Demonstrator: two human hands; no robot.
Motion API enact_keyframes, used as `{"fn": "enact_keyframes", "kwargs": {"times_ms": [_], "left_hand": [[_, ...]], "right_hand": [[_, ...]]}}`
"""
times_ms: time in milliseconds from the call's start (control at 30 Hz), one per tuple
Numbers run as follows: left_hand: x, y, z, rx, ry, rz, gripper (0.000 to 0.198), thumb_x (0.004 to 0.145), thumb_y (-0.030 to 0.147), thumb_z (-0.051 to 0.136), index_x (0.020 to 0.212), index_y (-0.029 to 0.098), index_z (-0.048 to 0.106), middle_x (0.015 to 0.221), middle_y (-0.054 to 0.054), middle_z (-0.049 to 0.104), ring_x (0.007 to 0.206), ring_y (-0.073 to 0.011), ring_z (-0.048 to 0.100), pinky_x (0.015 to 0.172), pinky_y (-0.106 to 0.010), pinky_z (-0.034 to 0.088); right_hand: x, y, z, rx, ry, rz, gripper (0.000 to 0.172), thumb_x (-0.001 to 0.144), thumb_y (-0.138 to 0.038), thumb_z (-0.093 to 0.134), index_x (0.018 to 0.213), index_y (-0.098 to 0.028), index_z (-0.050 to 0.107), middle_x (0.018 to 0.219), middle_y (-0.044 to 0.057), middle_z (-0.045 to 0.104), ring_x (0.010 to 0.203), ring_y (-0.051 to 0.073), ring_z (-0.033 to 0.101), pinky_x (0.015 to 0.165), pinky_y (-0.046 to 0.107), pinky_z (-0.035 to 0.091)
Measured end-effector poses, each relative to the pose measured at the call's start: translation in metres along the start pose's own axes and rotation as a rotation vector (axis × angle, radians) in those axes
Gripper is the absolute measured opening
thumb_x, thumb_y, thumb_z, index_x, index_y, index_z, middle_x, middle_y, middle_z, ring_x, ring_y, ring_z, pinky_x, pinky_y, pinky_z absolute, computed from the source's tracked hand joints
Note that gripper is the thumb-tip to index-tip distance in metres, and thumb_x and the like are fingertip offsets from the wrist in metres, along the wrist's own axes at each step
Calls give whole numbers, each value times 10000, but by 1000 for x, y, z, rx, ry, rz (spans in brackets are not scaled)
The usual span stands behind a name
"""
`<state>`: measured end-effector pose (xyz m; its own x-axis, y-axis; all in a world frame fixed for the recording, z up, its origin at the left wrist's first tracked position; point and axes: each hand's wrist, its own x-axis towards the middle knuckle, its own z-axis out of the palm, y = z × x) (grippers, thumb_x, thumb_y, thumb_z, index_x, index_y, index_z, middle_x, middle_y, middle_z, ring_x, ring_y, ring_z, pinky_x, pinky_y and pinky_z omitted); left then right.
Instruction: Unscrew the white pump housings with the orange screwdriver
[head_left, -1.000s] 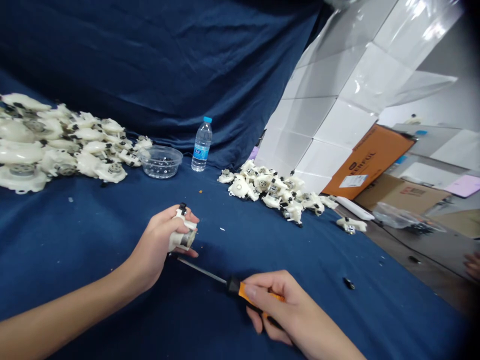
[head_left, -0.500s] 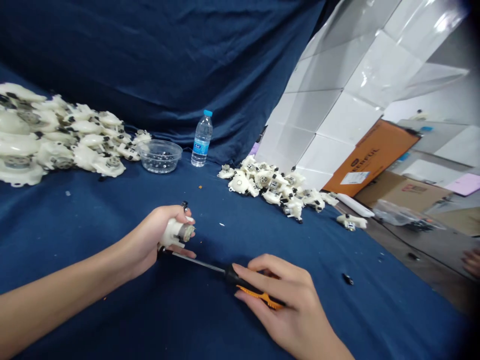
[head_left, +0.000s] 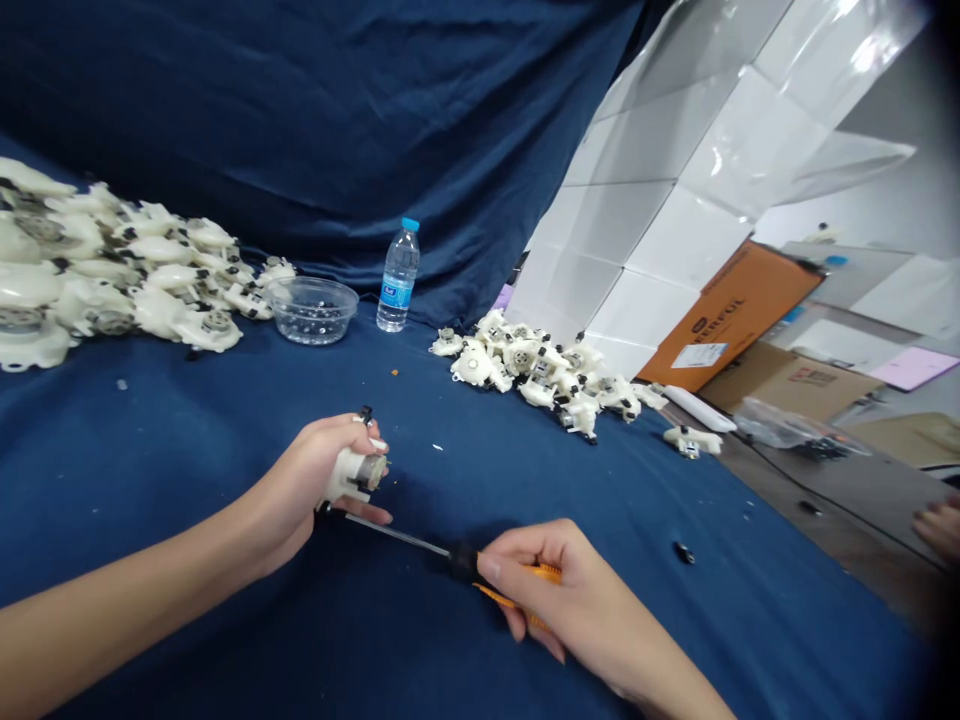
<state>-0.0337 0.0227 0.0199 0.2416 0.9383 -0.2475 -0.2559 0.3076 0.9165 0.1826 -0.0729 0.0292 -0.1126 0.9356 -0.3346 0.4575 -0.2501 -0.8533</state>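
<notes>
My left hand (head_left: 307, 480) is wrapped round a small white plastic motor assembly (head_left: 347, 474), whose round metal motor end faces right. In my right hand (head_left: 559, 595) is a screwdriver (head_left: 465, 565) with a black and orange handle. Its shaft runs leftward to the lower side of the assembly, by a black part there. Fingers hide where the tip meets the assembly. The fingers of my right hand are closed round the handle.
Similar white assemblies form a large pile (head_left: 150, 270) at left and a smaller pile (head_left: 540, 370) beyond my hands. Between them stand a clear plastic tub (head_left: 313, 320) and a water bottle (head_left: 397, 277). A small black piece (head_left: 684, 552) lies right. Another person's hand (head_left: 939, 528) shows at the right edge.
My right hand has turned round the screwdriver handle, its fingers now curled underneath. The assembly stays in my left hand. The view has shifted slightly.
</notes>
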Motion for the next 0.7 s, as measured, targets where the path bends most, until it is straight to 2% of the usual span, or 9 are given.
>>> {"fn": "enact_keyframes", "kwargs": {"times_ms": [100, 233, 300, 367, 433, 533, 600, 633, 700], "left_hand": [[0, -1, 1, 48, 33, 8, 164, 637, 206, 628, 799, 182, 616, 844, -66, 568, 824, -253, 559, 546, -470, 621], [1, 2, -1, 46, 41, -10, 191, 627, 192, 621, 816, 171, 610, 832, -69, 569, 787, -234, 557, 569, -462, 622], [1, 3, -3, 42, 39, -22, 198, 627, 187, 621, 824, 169, 605, 822, -68, 572, 785, -233, 561, 577, -466, 623], [1, 4, -4, 46, 41, -28, 200, 631, 189, 624, 828, 172, 600, 818, -65, 574, 788, -236, 564, 579, -472, 623], [1, 5, -5, 49, 22, -18, 175, 640, 190, 622, 812, 174, 595, 818, -59, 570, 793, -231, 561, 583, -471, 624], [1, 6, -5, 32, 10, 32, 129, 651, 177, 608, 778, 174, 586, 824, -47, 555, 797, -216, 551, 593, -469, 626], [2, 5, -5, 15, 15, 63, 116, 653, 168, 599, 768, 169, 586, 823, -47, 549, 788, -209, 547, 593, -467, 627], [3, 4, -5, 12, 17, 69, 114, 654, 169, 597, 768, 167, 589, 822, -49, 549, 784, -208, 546, 589, -465, 627], [3, 2, -4, 10, 21, 65, 105, 658, 178, 597, 762, 163, 588, 815, -54, 547, 777, -210, 546, 580, -461, 627]], "right_hand": [[-2, -1, 4, -265, 139, -166, 324, 869, -422, 604, 693, -159, 675, 526, -29, 506, 475, 87, 421, 452, 219, 302], [-4, 5, 8, -722, 321, -727, 194, 906, -274, 588, 945, -135, 717, 649, 28, 618, 542, 145, 535, 513, 281, 375], [-5, 8, 10, -893, 420, -955, 221, 887, -193, 612, 1066, -86, 685, 719, 69, 669, 564, 166, 580, 505, 295, 402], [-6, 8, 10, -881, 461, -1023, 243, 860, -160, 646, 1088, -87, 680, 772, 85, 696, 604, 175, 620, 523, 293, 444], [-7, 6, 9, -685, 448, -914, 231, 827, -188, 689, 1054, -148, 708, 783, 64, 697, 640, 170, 640, 577, 288, 485], [-7, 2, 6, -271, 336, -542, 241, 779, -298, 729, 1002, -206, 730, 872, 61, 684, 626, 151, 640, 562, 269, 492], [-5, 0, 5, 3, 234, -260, 321, 791, -394, 700, 1051, -205, 703, 921, 63, 672, 494, 93, 580, 435, 220, 409], [-4, 0, 5, 104, 172, -148, 352, 814, -435, 664, 1074, -199, 688, 886, 55, 673, 417, 55, 507, 383, 196, 336], [-3, 3, 7, 146, 60, -32, 360, 863, -476, 588, 1043, -184, 696, 711, 15, 657, 356, 25, 378, 357, 175, 246]]}}
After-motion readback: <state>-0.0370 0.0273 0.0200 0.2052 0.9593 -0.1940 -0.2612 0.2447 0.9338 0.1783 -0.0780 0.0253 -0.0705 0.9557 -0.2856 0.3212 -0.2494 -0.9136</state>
